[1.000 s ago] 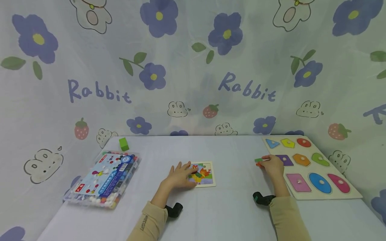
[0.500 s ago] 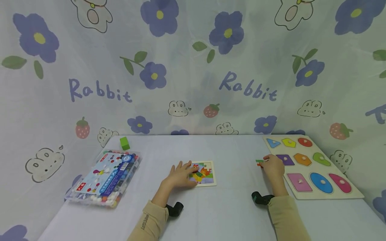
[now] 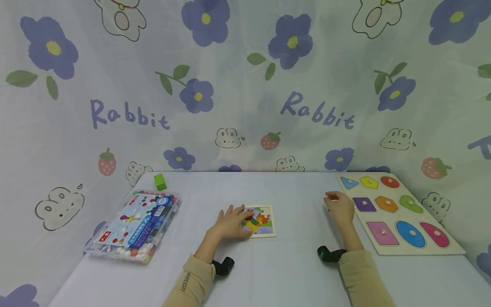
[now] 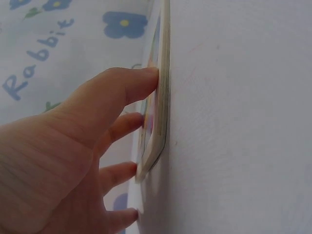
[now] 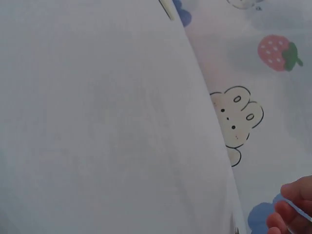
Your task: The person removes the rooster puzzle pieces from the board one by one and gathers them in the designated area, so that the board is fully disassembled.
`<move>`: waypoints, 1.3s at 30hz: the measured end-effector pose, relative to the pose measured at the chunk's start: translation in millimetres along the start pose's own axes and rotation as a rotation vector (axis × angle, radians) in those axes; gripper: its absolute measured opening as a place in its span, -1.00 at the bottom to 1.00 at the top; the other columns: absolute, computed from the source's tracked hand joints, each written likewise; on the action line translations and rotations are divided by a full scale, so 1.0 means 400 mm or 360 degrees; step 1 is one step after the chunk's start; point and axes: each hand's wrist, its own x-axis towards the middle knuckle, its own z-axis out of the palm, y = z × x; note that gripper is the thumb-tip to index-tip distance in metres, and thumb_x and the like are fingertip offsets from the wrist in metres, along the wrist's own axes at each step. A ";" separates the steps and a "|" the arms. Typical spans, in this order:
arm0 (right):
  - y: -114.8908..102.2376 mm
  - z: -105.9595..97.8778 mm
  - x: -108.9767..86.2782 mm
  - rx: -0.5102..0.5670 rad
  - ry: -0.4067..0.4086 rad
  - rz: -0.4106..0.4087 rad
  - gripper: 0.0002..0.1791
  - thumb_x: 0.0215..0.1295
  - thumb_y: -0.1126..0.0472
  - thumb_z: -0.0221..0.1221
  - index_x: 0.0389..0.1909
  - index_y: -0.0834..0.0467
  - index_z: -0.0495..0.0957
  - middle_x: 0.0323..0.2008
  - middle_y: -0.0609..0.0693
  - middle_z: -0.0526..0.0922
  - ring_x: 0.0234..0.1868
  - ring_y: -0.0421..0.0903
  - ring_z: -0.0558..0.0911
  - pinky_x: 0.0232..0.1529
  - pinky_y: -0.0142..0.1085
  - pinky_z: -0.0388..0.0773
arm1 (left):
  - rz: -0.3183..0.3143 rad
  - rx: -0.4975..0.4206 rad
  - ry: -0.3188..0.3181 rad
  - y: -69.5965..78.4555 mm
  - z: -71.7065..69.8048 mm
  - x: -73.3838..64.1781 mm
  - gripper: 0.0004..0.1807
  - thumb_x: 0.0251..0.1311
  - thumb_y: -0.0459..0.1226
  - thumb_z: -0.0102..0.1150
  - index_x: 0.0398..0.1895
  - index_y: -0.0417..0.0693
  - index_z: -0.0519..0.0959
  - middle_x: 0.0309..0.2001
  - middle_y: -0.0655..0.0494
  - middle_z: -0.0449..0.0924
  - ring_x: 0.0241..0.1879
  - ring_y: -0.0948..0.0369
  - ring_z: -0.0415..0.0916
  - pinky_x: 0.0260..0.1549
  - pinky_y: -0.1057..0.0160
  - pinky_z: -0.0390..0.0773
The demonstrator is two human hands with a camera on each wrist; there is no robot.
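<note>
My left hand (image 3: 230, 224) rests on a small framed jigsaw puzzle (image 3: 264, 230) with a colourful animal picture, lying on the white table. Its fingers are spread over the left part of the picture and hide some of it. In the left wrist view the thumb (image 4: 141, 80) presses on the puzzle frame (image 4: 163, 102), and other fingertips touch its far side and the table. To the right, my right hand (image 3: 341, 209) is raised with bent fingers. The green and orange puzzle piece that it pinched is now almost wholly hidden by the fingers; the right wrist view shows only fingertips (image 5: 285, 217).
A wooden knob-shape board (image 3: 402, 213) lies at the right, close to the right hand. At the left sits a clear plastic case (image 3: 134, 221) of coloured beads, with a green block (image 3: 160, 182) behind it. A printed curtain (image 3: 245, 85) hangs behind the table.
My right hand has come up from the table and slightly left, its fingers turned so that the puzzle piece is hidden. The left hand keeps its place on the puzzle.
</note>
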 end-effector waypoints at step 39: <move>-0.119 0.154 -0.058 0.0610 -0.0585 0.0071 -0.68 0.16 0.32 0.18 -0.04 0.31 0.54 -0.16 0.19 0.61 -0.23 -0.14 0.57 -0.30 -0.34 0.54 | -0.0091 -0.0035 0.0040 -0.002 0.008 0.011 -0.12 -0.06 0.04 0.30 0.32 -0.14 0.22 0.36 -0.11 0.13 0.35 -0.24 -0.05 0.20 -0.33 -0.12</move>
